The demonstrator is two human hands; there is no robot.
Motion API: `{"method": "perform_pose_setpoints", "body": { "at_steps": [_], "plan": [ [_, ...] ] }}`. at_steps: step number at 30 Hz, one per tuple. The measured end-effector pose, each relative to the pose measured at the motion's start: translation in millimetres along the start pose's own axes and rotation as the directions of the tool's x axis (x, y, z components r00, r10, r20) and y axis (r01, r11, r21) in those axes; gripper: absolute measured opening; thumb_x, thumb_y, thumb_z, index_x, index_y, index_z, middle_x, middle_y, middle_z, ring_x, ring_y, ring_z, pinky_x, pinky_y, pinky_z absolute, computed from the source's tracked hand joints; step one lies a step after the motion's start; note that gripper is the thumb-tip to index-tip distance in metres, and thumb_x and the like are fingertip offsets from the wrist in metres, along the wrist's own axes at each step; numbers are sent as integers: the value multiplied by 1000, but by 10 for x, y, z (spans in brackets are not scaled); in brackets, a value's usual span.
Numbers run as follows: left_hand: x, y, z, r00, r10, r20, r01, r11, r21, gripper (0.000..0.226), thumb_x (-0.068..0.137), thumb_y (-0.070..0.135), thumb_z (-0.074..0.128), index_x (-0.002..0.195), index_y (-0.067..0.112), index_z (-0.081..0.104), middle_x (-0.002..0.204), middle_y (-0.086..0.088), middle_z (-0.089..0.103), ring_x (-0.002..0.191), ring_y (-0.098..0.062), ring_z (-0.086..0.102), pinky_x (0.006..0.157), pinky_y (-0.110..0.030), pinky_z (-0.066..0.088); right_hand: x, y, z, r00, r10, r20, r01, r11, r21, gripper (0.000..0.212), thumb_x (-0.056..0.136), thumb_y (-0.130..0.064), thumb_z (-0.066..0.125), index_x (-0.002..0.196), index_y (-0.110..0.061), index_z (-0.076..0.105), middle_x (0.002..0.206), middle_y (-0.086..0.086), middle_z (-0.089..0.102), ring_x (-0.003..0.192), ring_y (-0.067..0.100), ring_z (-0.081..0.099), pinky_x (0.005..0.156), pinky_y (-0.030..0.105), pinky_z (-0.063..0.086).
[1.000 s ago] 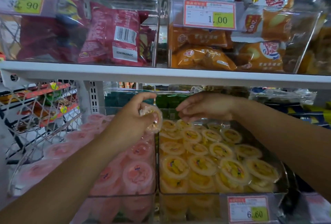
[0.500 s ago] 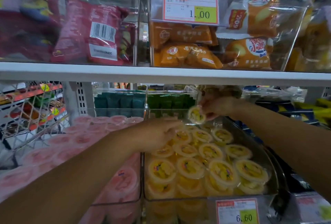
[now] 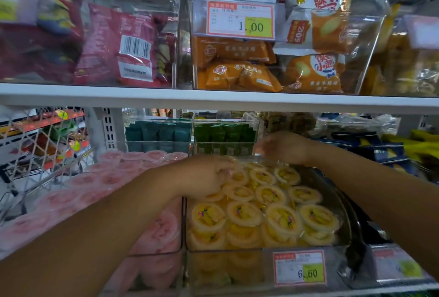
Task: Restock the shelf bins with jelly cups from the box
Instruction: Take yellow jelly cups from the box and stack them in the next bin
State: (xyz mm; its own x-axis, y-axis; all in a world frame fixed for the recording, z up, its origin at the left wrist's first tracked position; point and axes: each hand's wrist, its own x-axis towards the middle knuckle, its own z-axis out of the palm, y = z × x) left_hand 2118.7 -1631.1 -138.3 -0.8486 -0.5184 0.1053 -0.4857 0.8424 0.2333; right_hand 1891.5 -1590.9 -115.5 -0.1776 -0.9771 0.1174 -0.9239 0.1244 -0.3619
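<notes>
A: Checking the left hand (image 3: 209,177) first. Where?
B: Lying on the yellow jelly cups (image 3: 282,218), back left corner of the clear bin (image 3: 223,273). Fingers bent down onto them; gripping or only touching, cannot tell.
A: And the right hand (image 3: 282,147)?
B: Above the back edge of the same bin. Too blurred; spread or holding something, cannot tell.
A: Beside the bin?
B: Pink jelly cups (image 3: 107,180), just left.

Light: soft, even store lighting from overhead. The upper tier is bright, the lower tier dimmer in the shade of the white shelf board (image 3: 213,100).
Glare: pale sheen on the clear bin front (image 3: 225,270).
Blur: motion smear on right hand (image 3: 282,147), left hand (image 3: 209,175) and pink jelly cups (image 3: 99,182); red snack bags (image 3: 133,44) soft.
Sharpest: 1.00 price tag (image 3: 240,19).
Edges: wide-angle stretch, corners smeared.
</notes>
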Motion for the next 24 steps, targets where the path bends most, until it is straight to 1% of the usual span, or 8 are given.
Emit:
{"method": "perform_pose_setpoints", "body": {
  "at_steps": [3, 6, 11, 14, 17, 19, 22, 24],
  "plan": [
    [-295, 137, -66, 990, 15, -140, -30, 994, -107, 35, 103, 31, 39, 134, 28, 55, 139, 12, 51, 120, -4, 50, 99, -17, 39, -437, -141, -139, 983, -93, -160, 111, 988, 105, 25, 98, -18, 52, 119, -27, 63, 119, -4, 64, 105, 10, 59, 79, 10, 44],
    [-721, 350, 9, 947, 33, -320, -79, 988, -131, 36, 100, 37, 41, 135, 38, 51, 126, 34, 43, 111, 18, 37, 88, 8, 25, -1054, -338, -50, 922, -194, -335, 256, 955, 150, 22, 97, -24, 54, 111, -37, 64, 105, -17, 65, 93, -2, 59, 73, 9, 47],
    [-1575, 643, 606, 905, -6, -425, -134, 945, -298, 34, 96, 53, 38, 124, 48, 58, 118, 40, 51, 110, 23, 43, 86, 5, 31, -2110, -571, 655, 940, -302, -158, 340, 817, 465, 25, 92, -21, 60, 95, -45, 66, 83, -12, 65, 72, 9, 62, 61, 22, 51],
    [-1938, 645, 1300, 986, -77, -150, 20, 938, -347, 31, 98, 46, 43, 125, 45, 58, 117, 34, 53, 108, 16, 48, 84, -2, 38, -2412, -378, 1467, 942, -258, 214, 111, 842, 527, 16, 92, -26, 61, 95, -40, 68, 85, -18, 66, 69, -1, 62, 59, 13, 46],
    [-2163, 449, 2253, 973, -133, 189, 187, 934, -306, 34, 98, 41, 47, 132, 40, 54, 127, 15, 56, 114, -4, 54, 95, -27, 46, -2608, 9, 2595, 807, -197, 557, -196, 800, 567, 5, 89, -36, 65, 93, -35, 67, 87, -6, 64, 75, 14, 62, 65, 25, 47],
    [-2322, 282, 2936, 920, -184, 346, 296, 905, -306, 34, 98, 35, 51, 131, 28, 58, 126, 3, 60, 115, -15, 57, 95, -31, 46, -2779, 318, 3376, 689, -111, 716, -423, 741, 522, 7, 93, -24, 62, 99, -21, 64, 92, 15, 58, 69, 16, 56, 58, 21, 44],
    [-2561, 69, 3863, 786, -258, 561, 500, 799, -333, 29, 99, 29, 49, 123, 18, 61, 118, -5, 64, 109, -26, 60, 86, -35, 47, -3020, 685, 4231, 574, 85, 814, -650, 651, 391, 14, 100, -14, 46, 97, -16, 61, 86, 5, 55, 67, 11, 51, 62, 25, 46],
    [-2736, -23, 4356, 695, -297, 654, 606, 732, -312, 32, 100, 32, 47, 123, 15, 59, 120, -9, 64, 107, -28, 61, 82, -33, 48, -3198, 845, 4633, 477, 175, 861, -827, 420, 373, 22, 100, -15, 41, 94, -12, 62, 80, 5, 52, 61, 14, 55, 60, 26, 46]
  ]
}}
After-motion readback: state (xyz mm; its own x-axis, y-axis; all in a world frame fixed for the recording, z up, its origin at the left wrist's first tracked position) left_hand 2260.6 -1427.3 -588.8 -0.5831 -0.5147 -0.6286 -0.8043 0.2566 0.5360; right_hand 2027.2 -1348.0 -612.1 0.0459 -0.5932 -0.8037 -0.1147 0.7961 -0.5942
